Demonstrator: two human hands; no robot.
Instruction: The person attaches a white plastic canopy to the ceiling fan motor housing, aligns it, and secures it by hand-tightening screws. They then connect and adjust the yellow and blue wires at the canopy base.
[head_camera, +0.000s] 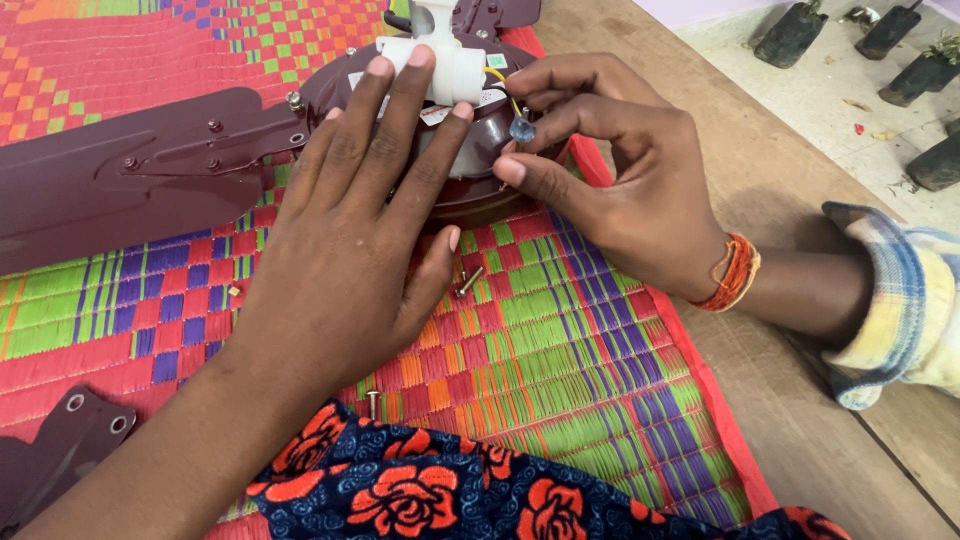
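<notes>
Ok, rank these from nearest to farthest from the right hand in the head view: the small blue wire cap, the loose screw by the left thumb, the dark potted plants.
1. Small blue wire cap: pinched at the right hand's fingertips, beside the fan motor.
2. Loose screw: on the woven mat, lower left of that hand.
3. Dark potted plants: on the floor, top right.

Fan motor (470, 170) sits at the mat's (560, 350) far edge, blade (130, 175) to its left, screws (468, 282) just before it.

Maroon fan motor (470, 170) and blade (130, 180); white capacitor (445, 65); mat (560, 350) woven red-green-purple-orange checks; orange wristband (735, 272).
</notes>
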